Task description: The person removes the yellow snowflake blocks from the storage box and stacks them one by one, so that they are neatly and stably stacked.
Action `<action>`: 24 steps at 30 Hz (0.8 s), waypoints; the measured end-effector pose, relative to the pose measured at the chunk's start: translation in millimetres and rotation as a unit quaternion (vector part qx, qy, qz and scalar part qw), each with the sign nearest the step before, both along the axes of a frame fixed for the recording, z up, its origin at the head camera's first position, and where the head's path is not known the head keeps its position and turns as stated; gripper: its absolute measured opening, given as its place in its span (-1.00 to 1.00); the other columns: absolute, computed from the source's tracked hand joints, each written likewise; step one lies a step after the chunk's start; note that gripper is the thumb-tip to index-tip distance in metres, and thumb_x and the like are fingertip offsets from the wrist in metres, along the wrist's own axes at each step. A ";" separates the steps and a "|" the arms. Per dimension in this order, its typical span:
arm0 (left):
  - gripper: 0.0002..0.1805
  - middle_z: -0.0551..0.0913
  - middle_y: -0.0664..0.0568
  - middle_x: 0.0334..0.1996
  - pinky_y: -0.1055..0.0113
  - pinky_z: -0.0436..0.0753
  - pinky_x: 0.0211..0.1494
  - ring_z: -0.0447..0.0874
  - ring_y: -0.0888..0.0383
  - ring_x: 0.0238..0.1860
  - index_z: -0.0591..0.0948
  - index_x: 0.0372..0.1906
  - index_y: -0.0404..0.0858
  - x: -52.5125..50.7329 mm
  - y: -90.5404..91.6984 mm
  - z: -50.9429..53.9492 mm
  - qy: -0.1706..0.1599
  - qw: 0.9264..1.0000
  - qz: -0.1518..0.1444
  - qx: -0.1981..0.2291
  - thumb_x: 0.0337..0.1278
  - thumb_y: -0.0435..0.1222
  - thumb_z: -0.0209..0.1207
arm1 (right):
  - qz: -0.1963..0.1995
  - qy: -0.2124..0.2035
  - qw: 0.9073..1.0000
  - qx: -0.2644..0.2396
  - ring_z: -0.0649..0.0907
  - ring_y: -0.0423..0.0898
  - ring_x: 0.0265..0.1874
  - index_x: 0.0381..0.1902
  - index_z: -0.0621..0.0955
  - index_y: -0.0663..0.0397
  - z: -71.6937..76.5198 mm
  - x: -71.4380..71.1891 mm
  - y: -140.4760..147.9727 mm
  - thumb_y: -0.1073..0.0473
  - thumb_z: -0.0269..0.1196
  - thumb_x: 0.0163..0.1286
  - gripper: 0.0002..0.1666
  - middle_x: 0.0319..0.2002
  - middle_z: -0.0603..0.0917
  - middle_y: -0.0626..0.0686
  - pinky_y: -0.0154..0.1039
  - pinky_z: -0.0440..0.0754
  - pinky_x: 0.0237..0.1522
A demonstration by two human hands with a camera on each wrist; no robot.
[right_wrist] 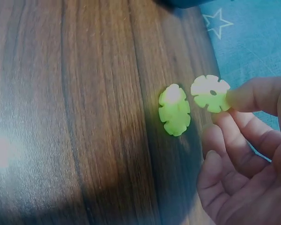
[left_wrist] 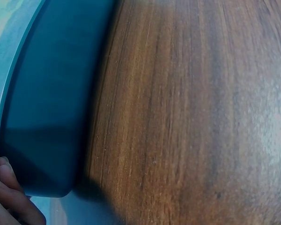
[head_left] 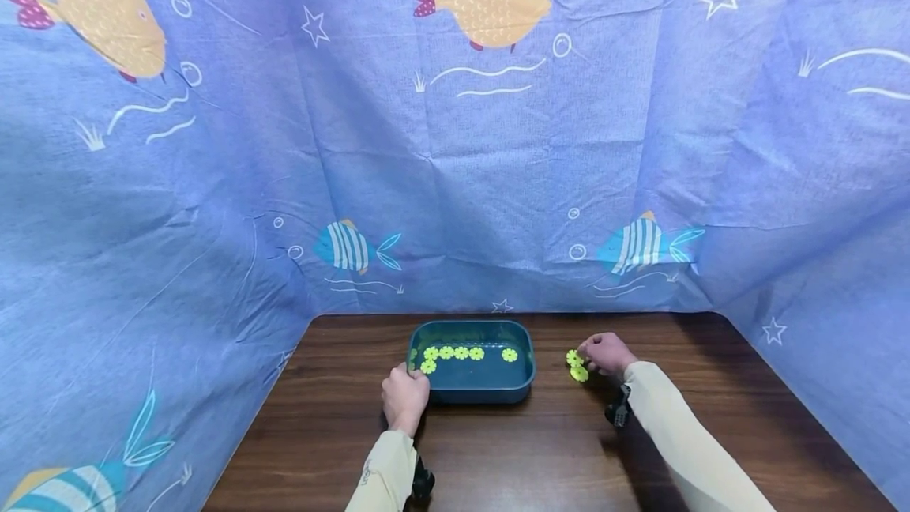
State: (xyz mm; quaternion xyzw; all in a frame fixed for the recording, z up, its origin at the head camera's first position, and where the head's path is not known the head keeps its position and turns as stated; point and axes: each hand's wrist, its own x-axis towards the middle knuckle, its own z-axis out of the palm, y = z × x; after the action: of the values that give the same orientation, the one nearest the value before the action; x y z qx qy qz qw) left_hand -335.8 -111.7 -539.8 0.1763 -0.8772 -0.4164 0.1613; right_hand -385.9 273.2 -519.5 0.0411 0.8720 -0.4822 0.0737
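Note:
My right hand [head_left: 607, 354] pinches a yellow-green notched plastic disc [right_wrist: 207, 93] between thumb and fingers, just above the table. Another such disc [right_wrist: 174, 112], shaped like a flower, lies on the wood beside it. At the front left corner of a dark teal tray [head_left: 476, 397], my left hand [head_left: 405, 399] grips the rim with curled fingers; only its fingertips [left_wrist: 8, 176] show in the left wrist view. Inside the tray, several matching discs [head_left: 461, 353] sit toward the back left, with one disc [head_left: 509, 355] apart on the right.
The dark wood-grain table [head_left: 498, 457] runs back to a blue fabric curtain [head_left: 490, 180] printed with fish, which also encloses both sides. Bare wood separates the tray from the disc on the table at right.

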 end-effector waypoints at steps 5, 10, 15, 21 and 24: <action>-0.80 0.70 -0.26 -0.39 -0.13 0.60 -0.26 0.67 -0.22 -0.35 0.54 -0.51 -0.28 -0.3 -0.5 -0.3 0.001 1.000 -0.005 -0.003 0.16 -0.31 0.03 | 0.007 -0.021 1.000 -0.021 0.48 -0.24 -0.61 -0.22 0.67 0.36 0.7 3.8 1.7 0.27 0.14 0.31 -0.75 -0.56 0.51 -0.06 -0.40 0.33 -0.60; -0.79 0.69 -0.23 -0.42 -0.09 0.60 -0.26 0.65 -0.16 -0.37 0.51 -0.55 -0.26 0.5 -1.5 1.0 -0.002 1.000 -0.004 -0.001 0.16 -0.31 0.04 | 0.016 -0.028 0.999 -0.014 0.49 -0.20 -0.59 -0.25 0.67 0.34 0.7 8.3 4.2 0.27 0.17 0.30 -0.78 -0.54 0.53 -0.05 -0.39 0.32 -0.59; -0.80 0.68 -0.23 -0.43 -0.09 0.59 -0.26 0.65 -0.16 -0.38 0.50 -0.55 -0.26 1.5 -1.4 3.0 -0.001 1.000 -0.003 -0.002 0.15 -0.32 0.03 | 0.018 -0.034 0.999 0.002 0.54 -0.16 -0.54 -0.24 0.69 0.32 0.4 13.0 6.6 0.26 0.17 0.31 -0.77 -0.48 0.58 0.00 -0.35 0.38 -0.57; -0.81 0.70 -0.25 -0.39 -0.10 0.61 -0.22 0.66 -0.16 -0.36 0.56 -0.48 -0.30 2.1 0.0 1.2 -0.006 1.000 -0.005 -0.003 0.18 -0.32 0.05 | 0.020 -0.038 0.999 0.022 0.53 -0.15 -0.53 -0.25 0.67 0.30 -4.3 14.0 10.4 0.25 0.15 0.33 -0.78 -0.46 0.59 0.01 -0.33 0.41 -0.53; -0.81 0.72 -0.26 -0.36 -0.10 0.62 -0.20 0.67 -0.15 -0.35 0.60 -0.43 -0.31 1.6 -0.1 1.4 -0.009 1.000 -0.006 -0.001 0.21 -0.31 0.06 | 0.017 -0.031 0.999 0.026 0.54 -0.14 -0.51 -0.25 0.66 0.29 -7.9 12.7 10.7 0.26 0.14 0.33 -0.79 -0.45 0.59 0.01 -0.32 0.43 -0.51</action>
State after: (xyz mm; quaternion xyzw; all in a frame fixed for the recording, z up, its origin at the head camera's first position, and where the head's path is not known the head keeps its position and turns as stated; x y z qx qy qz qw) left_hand -334.3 -111.8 -538.3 0.1743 -0.8802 -0.4146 0.1514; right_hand -373.2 283.9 -527.4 0.0429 0.8823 -0.4561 0.1081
